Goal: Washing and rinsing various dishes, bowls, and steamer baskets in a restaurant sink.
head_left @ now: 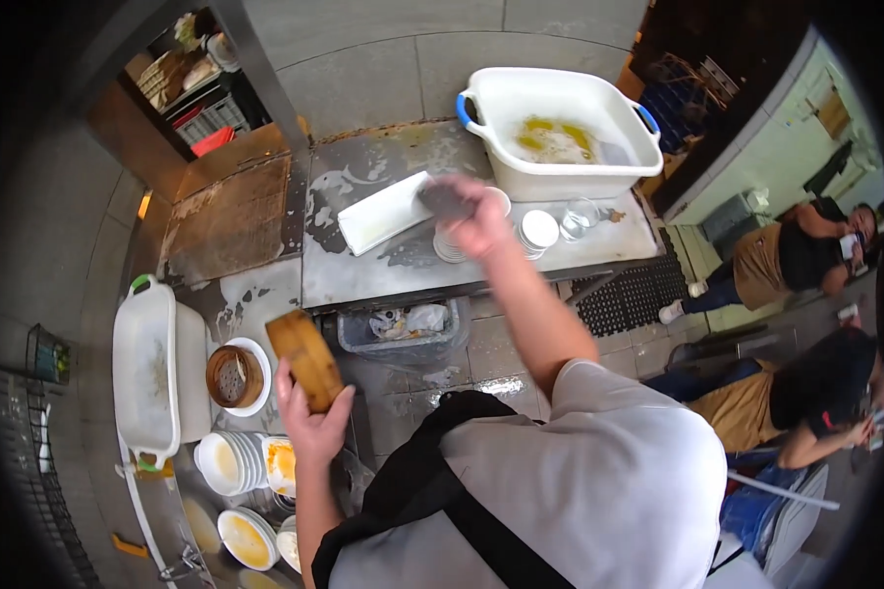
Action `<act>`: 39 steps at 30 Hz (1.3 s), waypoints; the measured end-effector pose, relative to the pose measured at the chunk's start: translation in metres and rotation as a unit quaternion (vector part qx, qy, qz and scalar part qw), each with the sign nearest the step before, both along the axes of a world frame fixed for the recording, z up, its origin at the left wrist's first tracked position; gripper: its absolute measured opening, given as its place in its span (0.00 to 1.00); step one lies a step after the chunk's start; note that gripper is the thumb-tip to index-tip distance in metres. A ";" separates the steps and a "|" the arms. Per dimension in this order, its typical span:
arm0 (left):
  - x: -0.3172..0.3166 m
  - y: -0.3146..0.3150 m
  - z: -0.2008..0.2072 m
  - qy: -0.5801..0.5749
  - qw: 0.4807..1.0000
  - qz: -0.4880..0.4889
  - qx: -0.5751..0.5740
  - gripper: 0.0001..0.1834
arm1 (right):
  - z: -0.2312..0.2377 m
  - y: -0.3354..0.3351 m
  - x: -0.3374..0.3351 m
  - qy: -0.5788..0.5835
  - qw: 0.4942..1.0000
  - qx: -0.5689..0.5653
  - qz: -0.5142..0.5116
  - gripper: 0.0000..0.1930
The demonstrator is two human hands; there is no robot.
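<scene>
My left hand (312, 417) is closed on a round bamboo steamer basket (304, 358), tilted on its side above the counter's edge. Beside it, another bamboo steamer (234, 377) sits on a white plate (260, 391). Over the far counter, my right hand (483, 228) grips a dark, rounded, pad-like thing (446, 197); motion blurs it, so its kind is unclear. Close to that hand lie a long white rectangular plate (378, 218), small stacked white dishes (538, 231) and a clear glass (580, 218).
A white tub with blue handles (560, 169) holds foamy, yellowish liquid. On the left stand a white tub with green handles (189, 378), stacked plates (221, 463) and food-stained dishes (248, 538). Below the counter is a lined grey bin (403, 344). Two people (771, 250) (805, 388) are at the right.
</scene>
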State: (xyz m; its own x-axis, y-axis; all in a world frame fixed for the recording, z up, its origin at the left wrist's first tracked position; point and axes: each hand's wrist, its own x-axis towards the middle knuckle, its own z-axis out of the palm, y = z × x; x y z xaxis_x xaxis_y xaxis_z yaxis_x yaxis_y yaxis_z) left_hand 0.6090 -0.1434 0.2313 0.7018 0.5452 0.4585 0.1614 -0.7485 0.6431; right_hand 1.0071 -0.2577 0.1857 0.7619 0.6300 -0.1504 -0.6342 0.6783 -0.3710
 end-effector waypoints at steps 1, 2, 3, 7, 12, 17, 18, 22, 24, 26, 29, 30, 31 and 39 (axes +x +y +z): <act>-0.021 0.001 -0.001 0.024 1.000 0.014 -0.009 0.28 | 0.027 -0.010 0.027 0.022 0.999 0.001 -0.027 0.12; -0.040 0.000 -0.006 0.047 0.998 0.022 -0.019 0.36 | 0.045 -0.026 0.055 -0.021 0.999 -0.023 -0.023 0.09; -0.057 -0.003 -0.015 0.045 0.998 0.027 -0.021 0.36 | 0.054 -0.037 0.087 -0.062 0.990 -0.085 -0.090 0.06; -0.133 -0.023 -0.064 -0.101 0.915 0.222 -0.321 0.43 | 0.044 -0.089 0.235 -0.152 0.939 -0.290 -0.109 0.06; -0.185 -0.047 -0.061 -0.182 0.840 0.343 -0.379 0.37 | 0.025 -0.141 0.323 -0.343 0.523 -0.727 -0.283 0.29; -0.240 -0.072 -0.055 -0.177 0.815 0.428 -0.348 0.33 | 0.022 -0.103 0.335 -0.369 0.410 -0.807 -0.212 0.33; -0.244 -0.080 -0.051 -0.179 0.809 0.444 -0.340 0.33 | 0.019 -0.091 0.335 -0.342 0.480 -0.787 -0.184 0.32; -0.239 -0.078 -0.045 -0.166 0.800 0.457 -0.352 0.29 | 0.020 -0.099 0.405 -0.438 0.347 -0.799 -0.219 0.33; -0.257 -0.075 -0.085 -0.168 0.779 0.461 -0.390 0.27 | 0.074 -0.092 0.447 -0.510 0.047 -0.853 -0.098 0.34; -0.246 -0.089 -0.036 -0.134 0.803 0.497 -0.300 0.28 | 0.000 0.000 0.336 -0.496 0.170 -0.851 -0.037 0.38; -0.257 -0.094 -0.043 -0.217 0.785 0.486 -0.317 0.25 | 0.046 0.111 0.197 -0.717 0.281 -0.633 -0.082 0.28; -0.257 -0.097 -0.040 -0.226 0.777 0.497 -0.315 0.25 | 0.038 0.148 0.131 -0.797 0.354 -0.468 -0.142 0.20; -0.259 -0.103 -0.039 -0.233 0.767 0.509 -0.313 0.25 | 0.049 0.184 0.022 -0.783 0.450 -0.429 -0.016 0.18; -0.331 -0.131 -0.043 0.037 0.792 0.598 -0.121 0.30 | -0.057 0.320 -0.346 -0.939 0.161 -0.169 0.254 0.15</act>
State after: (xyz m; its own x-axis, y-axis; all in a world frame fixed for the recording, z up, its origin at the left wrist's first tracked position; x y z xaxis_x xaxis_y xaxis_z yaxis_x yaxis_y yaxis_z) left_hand 0.2776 -0.2745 0.1880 -0.3620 0.9057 0.2206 0.7055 0.1115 0.6999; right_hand 0.6615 0.0621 0.1284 -0.4716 0.8806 -0.0468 0.8691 0.4552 -0.1937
